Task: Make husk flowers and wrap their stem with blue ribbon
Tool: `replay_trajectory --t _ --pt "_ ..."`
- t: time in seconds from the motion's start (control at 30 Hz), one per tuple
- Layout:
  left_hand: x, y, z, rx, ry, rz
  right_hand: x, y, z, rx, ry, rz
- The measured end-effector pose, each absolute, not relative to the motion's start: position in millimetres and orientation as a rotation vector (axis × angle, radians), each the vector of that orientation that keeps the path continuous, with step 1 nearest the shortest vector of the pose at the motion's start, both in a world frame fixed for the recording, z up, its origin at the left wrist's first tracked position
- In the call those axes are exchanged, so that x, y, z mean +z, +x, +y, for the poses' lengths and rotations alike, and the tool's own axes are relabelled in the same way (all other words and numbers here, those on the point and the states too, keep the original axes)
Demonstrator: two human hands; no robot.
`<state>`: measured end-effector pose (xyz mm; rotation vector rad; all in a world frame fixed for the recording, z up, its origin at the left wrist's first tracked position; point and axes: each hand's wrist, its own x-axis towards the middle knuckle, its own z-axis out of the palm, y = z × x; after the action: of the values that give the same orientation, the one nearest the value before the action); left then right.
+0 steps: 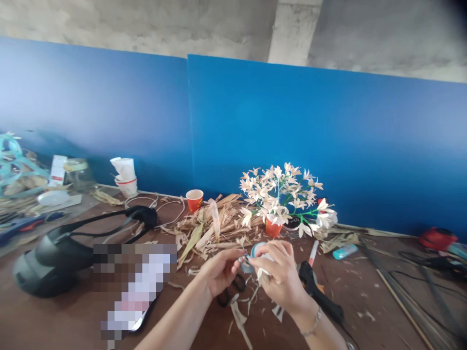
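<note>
— What do I have in my hands?

— Your left hand [219, 270] and right hand [280, 277] meet above the table [365, 296]; the fingers of both are pinched closed on a small pale-blue roll [257, 250], which is held between them, clear of the tabletop.

— And the cups?

— Just beyond the grip an orange cup [272, 227] stands upright; it holds a spray of pale flowers [282, 194] on green stems. Further back, left of the grip, a red paper cup [194, 199] stands upright; its inside is hidden from you. Well to the left a stack of white cups [127, 186] has crumpled white paper [123, 167] in the top one; past that is a glass jar [78, 172], its contents too blurred to tell.

— Anything close by?

— Dried husks [207, 223] lie between the red cup and your left hand; a black glue gun [319, 290] lies just right of your right wrist; scissors [231, 291] lie under the grip.
</note>
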<state>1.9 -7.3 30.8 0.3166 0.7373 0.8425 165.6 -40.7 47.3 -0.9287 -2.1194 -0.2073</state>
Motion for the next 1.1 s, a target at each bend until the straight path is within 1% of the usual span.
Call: replay_trajectory --t 0.33,0.47,0.6,0.67,0.93,1.1 --pt "28.4 0.5 -6.1 0.795 0.241 0.714 47.0 161.9 -38.7 -0.217 -0.993 -2.090" --pt "24.4 3.1 -6.0 0.964 0.452 0.774 53.5 161.5 -41.9 -0.158 -1.032 -2.138" --pt "21.8 3.2 -4.5 1.119 0.709 0.817 65.3 168.0 -46.2 0.048 -1.102 -2.188" --pt "22.7 3.4 -4.7 1.161 0.766 0.863 69.5 169.5 -47.3 0.099 -1.133 -2.156" --pt "25.7 7.5 -9.7 1.210 0.783 0.900 61.6 144.7 -42.7 -0.214 -1.258 -2.107" --pt "22.7 10.6 -9.8 1.211 0.802 0.901 52.1 138.7 -38.1 -0.261 -1.338 -2.086"
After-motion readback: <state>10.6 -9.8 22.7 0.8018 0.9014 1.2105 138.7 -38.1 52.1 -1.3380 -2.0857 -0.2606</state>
